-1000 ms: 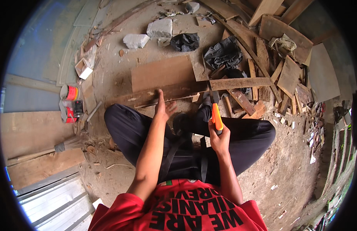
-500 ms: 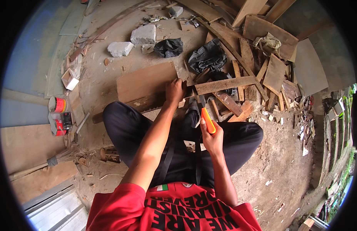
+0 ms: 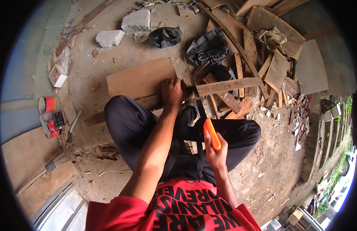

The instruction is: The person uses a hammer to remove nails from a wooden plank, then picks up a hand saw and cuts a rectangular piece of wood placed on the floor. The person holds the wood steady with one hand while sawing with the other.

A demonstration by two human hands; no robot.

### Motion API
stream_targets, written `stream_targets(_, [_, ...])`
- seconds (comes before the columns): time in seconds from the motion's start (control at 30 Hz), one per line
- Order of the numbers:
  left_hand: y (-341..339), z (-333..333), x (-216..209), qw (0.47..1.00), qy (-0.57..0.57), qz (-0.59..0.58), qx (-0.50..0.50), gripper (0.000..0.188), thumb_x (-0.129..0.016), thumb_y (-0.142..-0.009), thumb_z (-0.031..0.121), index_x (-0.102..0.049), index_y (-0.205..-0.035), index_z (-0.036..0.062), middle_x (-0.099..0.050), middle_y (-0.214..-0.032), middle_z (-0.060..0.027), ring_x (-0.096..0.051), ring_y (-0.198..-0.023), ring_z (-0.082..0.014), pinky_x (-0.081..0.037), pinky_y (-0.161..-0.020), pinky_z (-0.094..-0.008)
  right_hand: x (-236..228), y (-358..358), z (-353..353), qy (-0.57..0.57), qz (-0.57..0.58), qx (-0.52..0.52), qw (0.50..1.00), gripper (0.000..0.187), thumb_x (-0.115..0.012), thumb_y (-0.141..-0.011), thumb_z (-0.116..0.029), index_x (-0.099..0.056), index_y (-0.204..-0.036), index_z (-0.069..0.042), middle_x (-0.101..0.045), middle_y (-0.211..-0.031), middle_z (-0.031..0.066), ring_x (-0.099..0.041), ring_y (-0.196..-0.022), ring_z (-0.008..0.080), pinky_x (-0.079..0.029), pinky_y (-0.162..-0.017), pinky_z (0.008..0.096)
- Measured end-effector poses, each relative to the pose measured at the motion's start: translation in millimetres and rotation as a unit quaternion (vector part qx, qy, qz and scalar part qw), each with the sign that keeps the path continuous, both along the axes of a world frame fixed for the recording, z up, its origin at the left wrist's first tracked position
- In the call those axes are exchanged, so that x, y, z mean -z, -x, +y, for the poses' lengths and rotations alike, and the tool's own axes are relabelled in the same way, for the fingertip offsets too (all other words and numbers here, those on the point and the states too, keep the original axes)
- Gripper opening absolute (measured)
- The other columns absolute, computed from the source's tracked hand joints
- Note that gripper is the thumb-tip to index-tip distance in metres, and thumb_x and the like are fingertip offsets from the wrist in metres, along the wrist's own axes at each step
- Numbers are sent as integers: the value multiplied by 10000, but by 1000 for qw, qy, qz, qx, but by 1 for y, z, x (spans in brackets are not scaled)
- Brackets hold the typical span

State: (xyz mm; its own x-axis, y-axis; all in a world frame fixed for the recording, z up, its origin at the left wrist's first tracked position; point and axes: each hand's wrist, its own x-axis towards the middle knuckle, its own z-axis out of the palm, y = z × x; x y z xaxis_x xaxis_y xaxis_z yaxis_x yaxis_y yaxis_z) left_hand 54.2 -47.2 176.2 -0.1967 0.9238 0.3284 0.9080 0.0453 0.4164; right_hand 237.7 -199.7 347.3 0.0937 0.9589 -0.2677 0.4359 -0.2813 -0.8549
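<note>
My right hand (image 3: 217,151) is wrapped round the orange handle of a handsaw (image 3: 212,134). Its dark, narrow blade points away from me and meets the wood near the left end of a long wooden strip (image 3: 228,86). Closed on the wood just left of the blade is my left hand (image 3: 173,92), knuckles up, its fingertips hidden. A flat brown board (image 3: 138,79) lies under and left of that hand, with a darker timber (image 3: 149,102) along its near edge. My foot (image 3: 189,111) is close below the cutting spot, between my bent knees.
Scrap timber (image 3: 276,69) is heaped at the far right. Black plastic bags (image 3: 207,46) and white blocks (image 3: 136,21) lie beyond the board. Red-labelled cans (image 3: 47,104) and a twig broom (image 3: 61,159) are at the left. Wood chips litter the floor at the right.
My right hand has drawn the saw back toward me, showing more blade between handle and wood. My left hand stays on the wood. The whole view has shifted slightly.
</note>
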Motion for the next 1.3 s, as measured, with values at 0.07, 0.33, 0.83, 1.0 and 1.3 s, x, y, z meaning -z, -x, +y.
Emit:
stream_targets(0.07, [1, 5, -4, 1000, 3, -2, -6, 183, -599, -904, 228, -643, -846, 60, -678, -895, -133, -638, -919, -338, -462, -824, -469, -23, -10, -24, 32, 20, 17, 999, 327, -702, -972, -214, -547, -759, -20, -422, -574, -14, -381, -603, 22, -337, -488, 255])
stream_targets(0.33, [0, -1, -11, 1000, 14, 5, 16, 164, -620, -895, 219, -655, -869, 61, -665, -957, -131, -624, -946, -316, -459, -846, -455, 9, 7, 28, -31, 8, 10, 999, 280, -662, -988, -216, -631, -866, 33, -523, -602, 38, -463, -603, 63, -395, -523, 293])
stream_targets(0.83, [0, 2, -16, 998, 59, -16, 17, 168, -620, -886, 226, -641, -875, 60, -660, -935, -141, -625, -974, -326, -460, -859, -470, 14, 14, 35, -38, 7, 10, 999, 268, -701, -956, -160, -582, -783, 7, -526, -567, 116, -461, -536, 84, -419, -506, 317])
stream_targets(1.0, [1, 2, -10, 999, 36, -8, 23, 183, -621, -889, 230, -638, -872, 49, -658, -915, -147, -628, -918, -341, -463, -854, -464, 40, 41, 89, -91, -19, -22, 995, 311, -710, -959, -193, -559, -784, 15, -511, -578, 179, -448, -491, 194, -422, -501, 358])
stream_targets(1.3, [-1, 3, -14, 1000, 3, 19, 19, 179, -601, -898, 219, -645, -838, 57, -667, -909, -132, -635, -908, -321, -464, -819, -463, -3, -3, -1, -17, 35, 26, 999, 247, -695, -958, -125, -592, -770, -2, -521, -566, 52, -477, -568, 47, -403, -495, 281])
